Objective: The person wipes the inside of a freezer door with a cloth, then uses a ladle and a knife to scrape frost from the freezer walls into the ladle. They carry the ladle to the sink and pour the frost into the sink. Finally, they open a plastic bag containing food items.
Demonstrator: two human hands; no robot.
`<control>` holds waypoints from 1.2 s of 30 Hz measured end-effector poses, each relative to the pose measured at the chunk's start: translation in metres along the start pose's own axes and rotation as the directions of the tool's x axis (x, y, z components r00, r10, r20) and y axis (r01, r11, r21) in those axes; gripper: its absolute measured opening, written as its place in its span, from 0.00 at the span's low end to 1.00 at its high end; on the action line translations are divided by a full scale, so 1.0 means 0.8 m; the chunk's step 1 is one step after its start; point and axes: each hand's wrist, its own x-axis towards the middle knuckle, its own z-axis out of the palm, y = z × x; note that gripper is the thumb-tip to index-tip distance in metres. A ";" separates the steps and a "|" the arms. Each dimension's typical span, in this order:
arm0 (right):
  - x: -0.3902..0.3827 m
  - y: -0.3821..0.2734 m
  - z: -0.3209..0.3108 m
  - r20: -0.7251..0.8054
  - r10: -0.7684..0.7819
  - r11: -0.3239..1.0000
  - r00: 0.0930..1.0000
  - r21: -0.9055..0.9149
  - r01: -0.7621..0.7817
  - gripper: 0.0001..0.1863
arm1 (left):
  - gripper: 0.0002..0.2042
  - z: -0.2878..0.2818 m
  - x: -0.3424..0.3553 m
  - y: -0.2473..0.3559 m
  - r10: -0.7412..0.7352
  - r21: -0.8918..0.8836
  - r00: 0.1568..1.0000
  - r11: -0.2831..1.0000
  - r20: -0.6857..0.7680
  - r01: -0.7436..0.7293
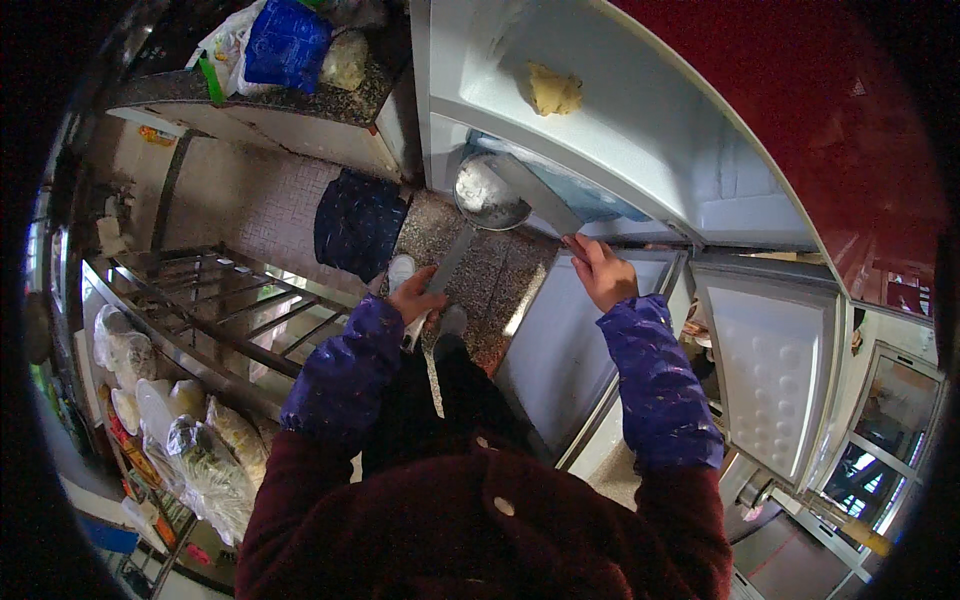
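Observation:
My left hand (413,297) is closed around the long flat handle of a metal ladle (452,262). Its round bowl holds a heap of white, frost-like stuff (483,187). Closed on the end of a long, flat metal blade (540,193), my right hand (603,273) is to the right of the ladle. The blade slants up and left, its far end at the ladle's bowl; whether it is a knife or a scraper I cannot tell. Both tools are at the opening of a white-lined freezer compartment (600,120), where a bluish, frosty surface (608,206) shows behind the blade.
A crumpled yellowish piece (555,90) lies on the white lining. An opened white door panel (770,360) stands at right. Left are a metal rack (220,320), bagged goods (205,450) and a dark cloth (358,222). A counter (270,125) carries a blue bag (287,45).

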 end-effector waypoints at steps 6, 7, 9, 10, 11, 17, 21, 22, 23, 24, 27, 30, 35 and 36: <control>0.034 0.006 -0.023 0.062 0.026 1.000 0.998 0.016 -0.027 0.17 | 0.34 -0.010 -0.002 0.003 0.022 -0.011 0.999 1.000 0.023 -0.022; 0.039 0.009 -0.026 0.061 0.032 0.995 0.998 0.096 -0.038 0.17 | 0.34 -0.010 -0.001 0.002 0.014 -0.013 1.000 1.000 -0.002 -0.014; 0.041 0.010 -0.028 0.048 -0.002 0.963 0.999 0.270 -0.011 0.17 | 0.34 -0.012 -0.001 0.001 0.019 -0.016 1.000 1.000 -0.013 -0.019; 0.043 0.012 -0.030 0.085 0.044 0.967 0.995 0.246 -0.064 0.16 | 0.34 -0.016 0.000 0.000 0.033 -0.016 0.999 0.999 0.002 -0.033; 0.047 0.015 -0.035 0.121 0.090 0.968 0.989 0.221 -0.115 0.16 | 0.33 -0.018 0.001 0.000 0.033 -0.022 0.999 0.999 0.011 -0.032; 0.067 0.017 -0.049 0.101 0.019 0.951 0.995 0.306 -0.049 0.15 | 0.31 -0.024 -0.004 0.008 0.049 -0.118 0.997 0.992 0.065 -0.041; 0.098 0.009 -0.082 0.150 0.050 0.990 0.987 0.122 -0.069 0.17 | 0.30 -0.025 -0.009 0.017 0.041 -0.017 0.999 0.999 0.034 -0.041; 0.104 0.010 -0.085 0.139 0.050 0.993 0.989 0.100 -0.064 0.18 | 0.30 -0.027 -0.007 0.015 0.049 -0.015 0.998 0.999 0.047 -0.048; 0.104 0.021 -0.080 0.064 0.004 1.000 0.998 -0.017 -0.002 0.17 | 0.30 -0.028 -0.006 0.014 0.057 -0.012 0.996 0.998 0.061 -0.056; 0.105 0.011 -0.084 0.073 -0.003 0.990 0.997 -0.142 0.013 0.17 | 0.30 -0.030 -0.005 0.013 0.064 -0.020 0.996 0.998 0.063 -0.063; 0.114 -0.026 -0.089 0.093 0.000 0.909 0.996 -0.416 0.039 0.16 | 0.30 -0.028 -0.005 0.012 0.044 -0.044 0.998 0.998 0.039 -0.043; 0.121 -0.049 -0.099 0.148 0.042 0.895 0.988 -0.446 0.029 0.15 | 0.30 -0.024 -0.007 0.018 -0.002 -0.011 1.000 1.000 -0.011 0.002; 0.136 -0.064 -0.102 0.133 -0.038 0.856 0.990 -0.507 0.101 0.13 | 0.31 -0.027 -0.009 0.016 0.023 -0.111 1.000 0.994 0.021 -0.020; 0.138 -0.064 -0.102 0.118 -0.088 0.862 0.989 -0.488 0.136 0.12 | 0.31 -0.029 -0.010 0.016 0.029 -0.079 0.999 0.997 0.024 -0.027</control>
